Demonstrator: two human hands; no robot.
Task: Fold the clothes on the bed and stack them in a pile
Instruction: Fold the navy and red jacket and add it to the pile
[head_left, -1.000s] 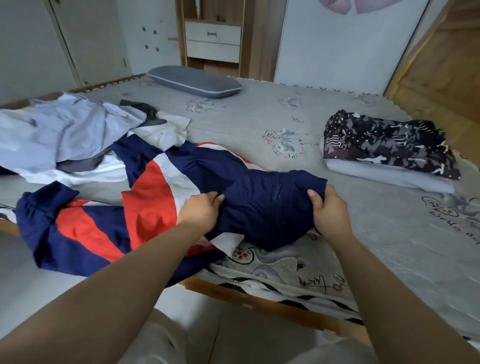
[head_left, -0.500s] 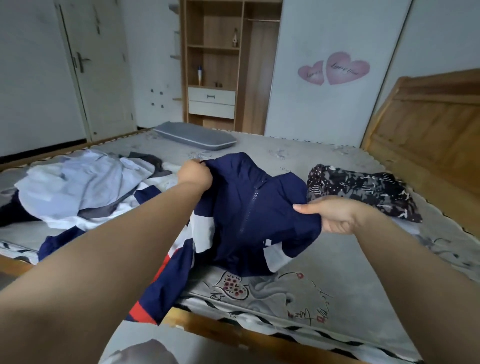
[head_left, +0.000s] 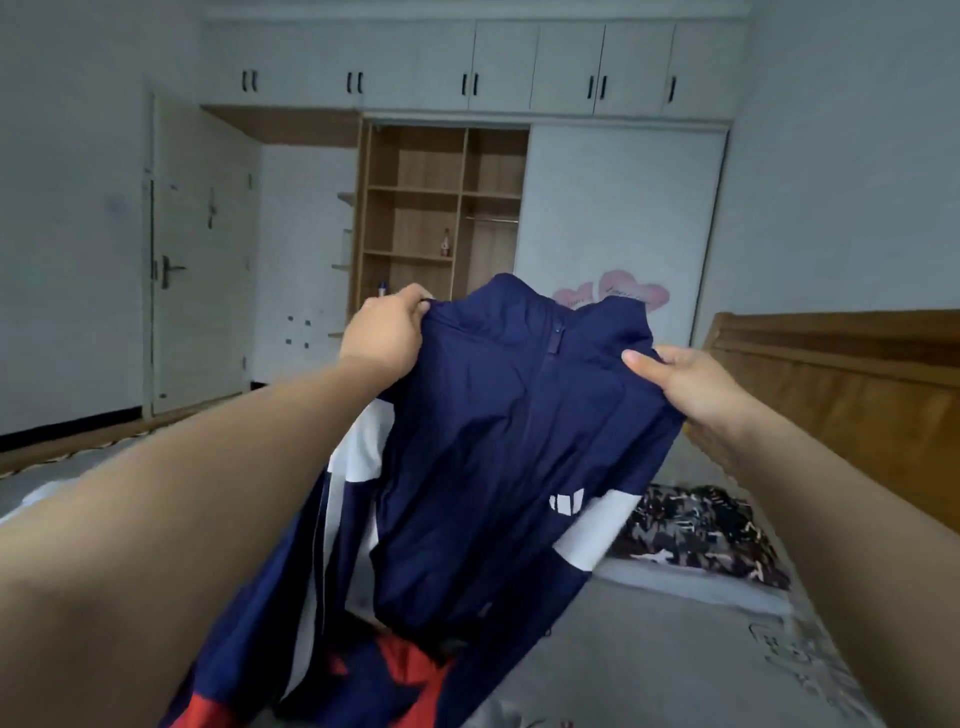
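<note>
Much of the bed (head_left: 649, 665) is hidden behind the raised jacket (head_left: 498, 441) and the two forearms, and the jacket's lower end runs out of view at the bottom edge, so how much of it touches the bed cannot be told. The whole view is slightly blurred; the small white logo on the chest is unreadable. The left hand (head_left: 387, 332) grips the jacket's shoulder with curled fingers, fabric bunched inside the fist. The right hand (head_left: 685, 379) pinches the other shoulder, thumb on top and fingers tucked behind the cloth. Both hands hold the jacket up in the air above the bed, collar uppermost, front zip running down the middle. It is navy with white bands at the sleeves and red panels low down, and it hangs twisted and creased, with one sleeve trailing to the left. To the right, on the bed, lies a folded dark patterned garment (head_left: 696, 530) on top of a pale one (head_left: 691, 587), partly covered by the jacket's edge.
</note>
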